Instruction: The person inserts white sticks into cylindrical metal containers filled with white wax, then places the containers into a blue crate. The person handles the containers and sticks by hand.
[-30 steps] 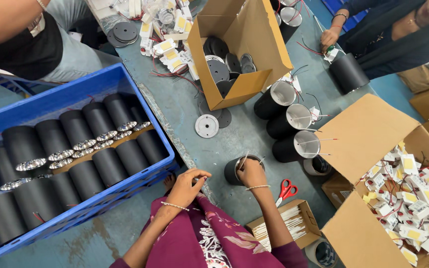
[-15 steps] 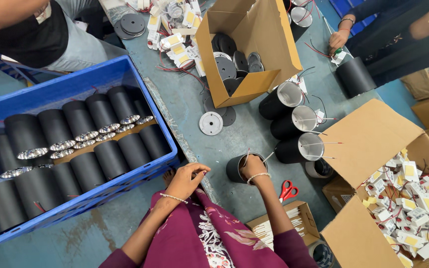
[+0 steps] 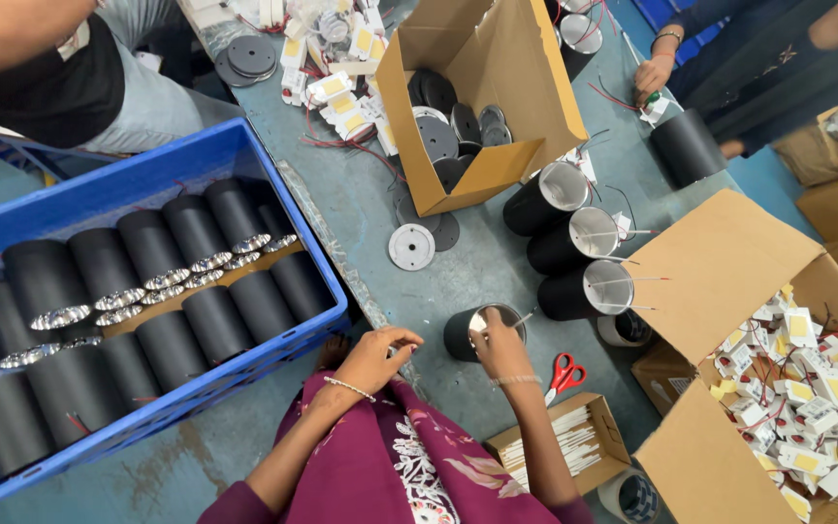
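Black cylinder housing [image 3: 466, 335] stands upright on the grey table [image 3: 497, 272], near centre, just right of the blue crate [image 3: 99, 189] of finished cylinders. Left hand [image 3: 372, 357] loosely curled, holding nothing I can make out. Right hand [image 3: 499, 347] rests on the housing rim, fingers pinched inside. Red scissors [image 3: 564, 374] lie just right.

Black cylinder [image 3: 466, 335], blue crate [image 3: 128, 189], grey-blue bench [image 3: 477, 262], red-handled scissors [image 3: 562, 375], brown cardboard box [image 3: 526, 97], magenta floral sleeve [image 3: 380, 466].
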